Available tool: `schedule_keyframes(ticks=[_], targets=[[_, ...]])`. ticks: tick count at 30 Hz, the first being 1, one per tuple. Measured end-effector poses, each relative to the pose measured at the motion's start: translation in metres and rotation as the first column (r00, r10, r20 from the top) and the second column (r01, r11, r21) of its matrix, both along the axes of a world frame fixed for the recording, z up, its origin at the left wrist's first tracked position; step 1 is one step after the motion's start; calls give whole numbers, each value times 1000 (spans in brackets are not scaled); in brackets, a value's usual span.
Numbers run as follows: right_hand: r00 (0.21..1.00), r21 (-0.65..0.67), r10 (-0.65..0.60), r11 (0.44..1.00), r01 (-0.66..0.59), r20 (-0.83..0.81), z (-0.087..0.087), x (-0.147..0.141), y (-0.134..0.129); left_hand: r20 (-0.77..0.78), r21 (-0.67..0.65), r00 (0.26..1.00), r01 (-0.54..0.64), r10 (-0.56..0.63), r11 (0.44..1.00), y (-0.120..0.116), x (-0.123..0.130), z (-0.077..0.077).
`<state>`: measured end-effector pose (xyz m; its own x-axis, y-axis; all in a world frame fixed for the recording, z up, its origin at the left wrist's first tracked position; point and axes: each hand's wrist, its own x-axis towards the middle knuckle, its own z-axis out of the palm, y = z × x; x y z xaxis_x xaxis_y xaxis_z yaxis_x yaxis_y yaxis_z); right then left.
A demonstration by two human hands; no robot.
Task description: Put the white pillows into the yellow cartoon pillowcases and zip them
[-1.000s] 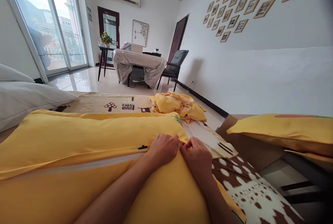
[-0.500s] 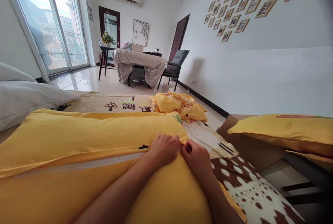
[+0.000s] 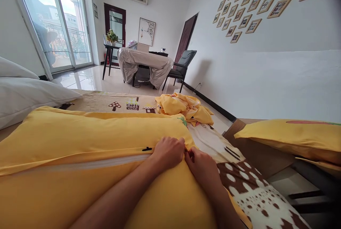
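Note:
A big yellow pillow (image 3: 80,140) in a yellow case lies across the bed in front of me. Its open zipper seam (image 3: 87,165) shows white filling, with the black zipper pull (image 3: 146,149) just left of my hands. My left hand (image 3: 168,152) rests with fingers closed on the case at the right end of the seam. My right hand (image 3: 200,166) pinches the yellow fabric at the pillow's right corner, touching the left hand.
White pillows (image 3: 26,96) lie at the left. A crumpled yellow cloth (image 3: 183,105) sits on the patterned bedsheet (image 3: 255,193). Another yellow pillow (image 3: 290,138) rests on a wooden stand at the right. A covered table (image 3: 145,62) and a chair (image 3: 181,66) stand beyond.
My hands have stayed together at the pillow's right corner. The view has shifted slightly; the right fingers have closed tighter against the left hand.

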<state>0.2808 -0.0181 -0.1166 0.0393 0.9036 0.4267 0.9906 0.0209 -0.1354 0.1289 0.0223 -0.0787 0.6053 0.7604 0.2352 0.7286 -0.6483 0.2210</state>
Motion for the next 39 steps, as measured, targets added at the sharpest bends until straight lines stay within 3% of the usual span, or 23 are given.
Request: schedule_keyframes(ticks=[5,8,11,16,23,30,34,39], targets=[[1000,231,14,973,-13,-5,-3,-1,5,1,-4,1000,11,-11,1000,-1,-1,2],[995,370,20,927,-57,102,-2,-1,6,0,5,1000,28,-28,1000,-2,-1,1],[982,422,79,895,-145,170,-1,-3,6,9,15,999,39,-39,999,-4,-2,2],[989,395,102,909,-136,105,-2,-2,7,19,-11,1000,12,-12,1000,-4,-2,2],[972,263,53,965,9,-228,3,0,4,50,-5,999,-7,7,1000,-2,0,0],[981,254,-56,962,103,-183,-3,-4,9,49,31,998,30,-31,999,-5,0,-3],[940,245,81,970,2,-330,-3,1,12,60,78,997,50,-55,996,-5,-2,-5],[748,127,296,953,-276,-594,5,9,11,15,141,997,78,-81,987,-4,-4,-8]])
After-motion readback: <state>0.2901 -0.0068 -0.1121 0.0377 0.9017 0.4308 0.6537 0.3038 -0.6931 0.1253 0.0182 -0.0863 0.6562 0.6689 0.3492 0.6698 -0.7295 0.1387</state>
